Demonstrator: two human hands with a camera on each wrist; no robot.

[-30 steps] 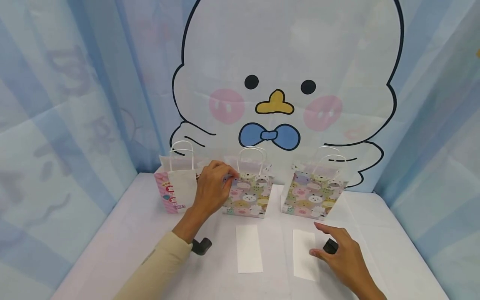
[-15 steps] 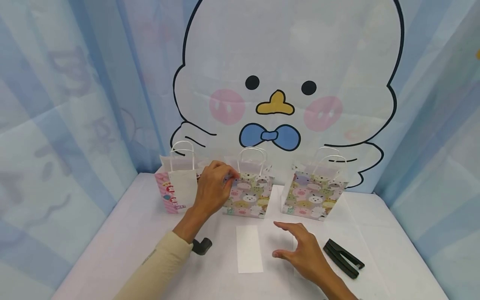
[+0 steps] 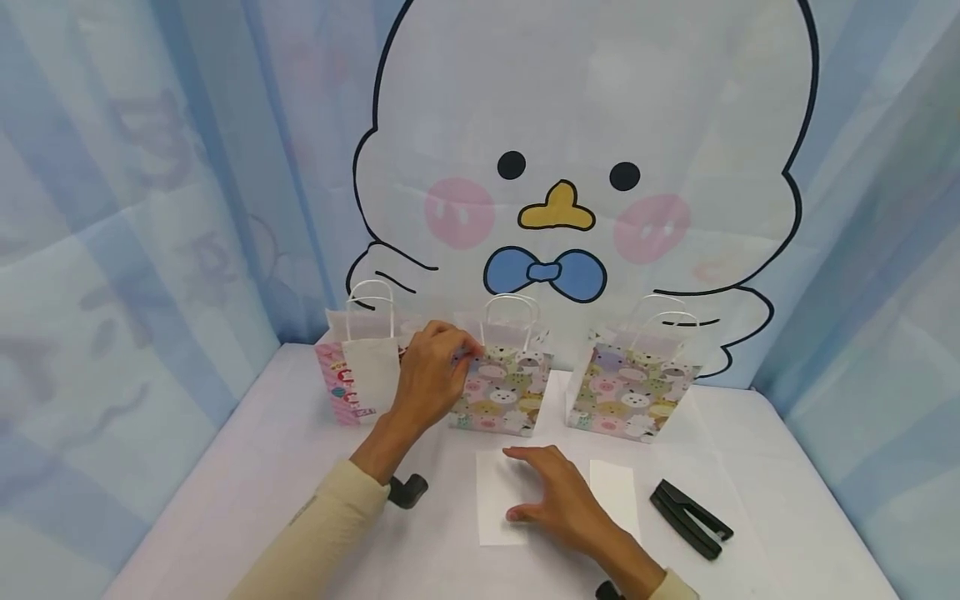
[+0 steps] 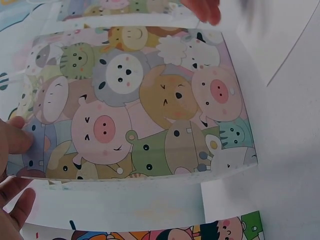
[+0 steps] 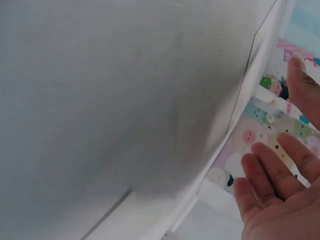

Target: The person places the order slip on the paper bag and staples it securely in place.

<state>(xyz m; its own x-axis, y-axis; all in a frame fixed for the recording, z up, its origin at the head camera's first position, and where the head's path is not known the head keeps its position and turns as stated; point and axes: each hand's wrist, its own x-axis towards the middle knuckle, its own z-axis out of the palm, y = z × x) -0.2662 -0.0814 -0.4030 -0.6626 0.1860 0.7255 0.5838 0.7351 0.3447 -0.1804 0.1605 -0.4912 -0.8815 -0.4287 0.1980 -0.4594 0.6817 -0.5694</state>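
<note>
My left hand (image 3: 433, 377) pinches the upper left edge of the middle paper bag (image 3: 501, 392), which is printed with cartoon animals. In the left wrist view the thumb (image 4: 19, 140) lies on the front of this bag (image 4: 170, 140), with fingertips beside and below its edge. My right hand (image 3: 561, 500) is over a white paper slip (image 3: 489, 508) on the table, thumb and fingers spread apart, holding nothing. A second white slip (image 3: 615, 492) lies right of it, partly behind the hand.
A pink bag (image 3: 341, 387) with a white slip (image 3: 377, 379) on its front stands left, partly behind my left hand. Another animal-print bag (image 3: 632, 396) stands right. A black stapler (image 3: 688, 521) lies at right on the white table (image 3: 757, 492). A printed curtain (image 3: 562, 100) hangs behind.
My right hand has moved left, away from the stapler, across the right slip to the middle slip. The stapler is now fully visible. My left hand has stayed at the middle bag.
</note>
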